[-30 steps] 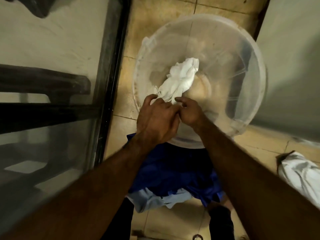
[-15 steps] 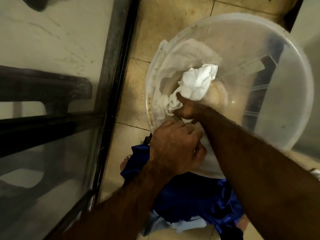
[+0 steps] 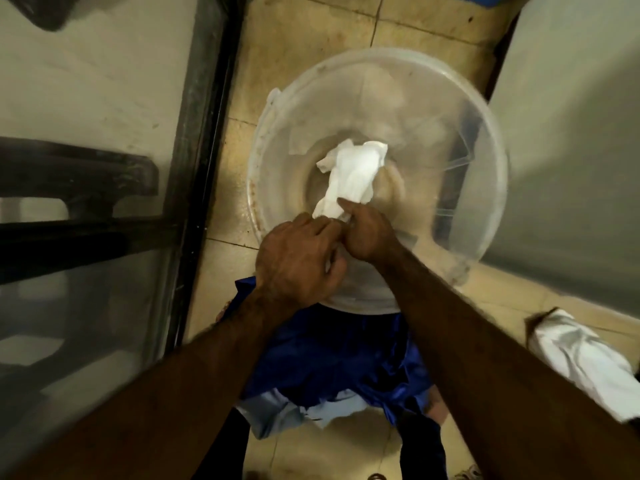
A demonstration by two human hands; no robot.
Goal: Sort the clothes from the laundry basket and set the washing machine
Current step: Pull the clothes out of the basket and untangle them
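A clear round plastic basket [image 3: 491, 140] stands on the tiled floor in front of me. Inside it lies one crumpled white cloth [image 3: 353, 173]. My right hand [image 3: 367, 233] reaches over the near rim and pinches the cloth's lower end. My left hand [image 3: 298, 261] is closed right beside it at the rim; whether it grips the cloth is hidden. A blue garment [image 3: 346, 358] and a pale blue one [image 3: 287, 414] lie on the floor below the basket, under my arms.
A glass panel with a dark frame [image 3: 204, 140] runs along the left. A pale grey surface [image 3: 571, 133] fills the right side. A white garment [image 3: 581, 358] lies on the floor at the lower right.
My left hand has come back up beside the right at the cloth's end. The view has pulled back, so the basket looks smaller and the white garment at right shows again.
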